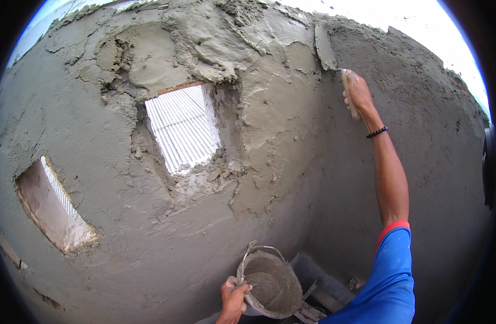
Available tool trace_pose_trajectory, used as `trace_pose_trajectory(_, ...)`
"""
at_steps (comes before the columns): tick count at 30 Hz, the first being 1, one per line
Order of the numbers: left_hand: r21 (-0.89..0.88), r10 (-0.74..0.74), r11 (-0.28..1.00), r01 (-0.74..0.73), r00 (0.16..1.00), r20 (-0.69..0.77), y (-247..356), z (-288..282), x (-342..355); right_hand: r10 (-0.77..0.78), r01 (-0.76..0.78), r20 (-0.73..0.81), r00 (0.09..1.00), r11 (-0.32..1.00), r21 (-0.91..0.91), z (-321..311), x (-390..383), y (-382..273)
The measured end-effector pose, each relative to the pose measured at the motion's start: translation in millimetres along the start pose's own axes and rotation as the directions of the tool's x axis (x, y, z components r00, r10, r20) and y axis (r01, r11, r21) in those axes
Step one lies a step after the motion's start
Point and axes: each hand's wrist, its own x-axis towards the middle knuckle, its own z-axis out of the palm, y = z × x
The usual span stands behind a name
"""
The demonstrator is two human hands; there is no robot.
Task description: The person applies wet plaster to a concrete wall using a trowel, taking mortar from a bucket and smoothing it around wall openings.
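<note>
- Right hand (pixel 359 93): raised at the upper right, fingers wrapped around the handle of the trowel (pixel 325 49).
- Trowel position: high in the corner where the left wall (pixel 280 135) and the right wall (pixel 415 108) meet. The blade extends upward from the hand, long edge roughly vertical. Whether the blade touches the surface or sits just off it cannot be told.
- Left hand (pixel 233 299): at the lower edge, thumb over the left rim of the bucket (pixel 283 272), grasping it. Whether the fingers also take in the wire bail (pixel 270 248) cannot be told.
- Bucket position: low, below the corner, tilted so that its mouth faces the viewer. It contains wet grey mortar (pixel 265 287).
- Left wall condition: coated with grey mortar, rough and lumpy along the top and around the square opening (pixel 183 129), smoother lower down.
- Square opening: white corrugated sheeting shows through it.
- Narrow opening (pixel 53 210): at the far left, slanted in the view.
- Right wall condition: grey coating, coarser toward the upper edge.
- Right arm: dark beaded bracelet (pixel 377 132) at the wrist; blue sleeve (pixel 385 278) with a red cuff.
- Timber pieces (pixel 324 298): just beside the bucket, partly hidden.
</note>
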Motion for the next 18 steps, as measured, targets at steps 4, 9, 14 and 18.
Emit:
trace_pose_trajectory(4,-0.034,-0.002,0.999,0.002,1.000,0.002,-4.8,-2.7,2.6,0.059,-0.051,-0.052,0.997,0.988,0.149,46.7,-62.4,58.4)
trace_pose_trajectory(9,-0.067,-0.023,0.998,0.021,0.999,-0.024,-3.4,-0.5,-3.6,0.155,-0.139,-0.036,0.987,0.952,0.272,40.7,-126.1,59.6)
trace_pose_trajectory(14,-0.101,-0.012,0.995,0.010,1.000,-0.023,-6.8,0.8,-8.0,-0.363,0.359,-0.140,0.921,0.932,-0.055,30.8,-132.5,-41.0)
trace_pose_trajectory(18,-0.058,0.003,0.998,-0.004,1.000,-0.026,-7.6,1.4,-7.5,-0.641,0.606,-0.150,0.753,0.764,-0.221,57.4,-140.5,-111.3)
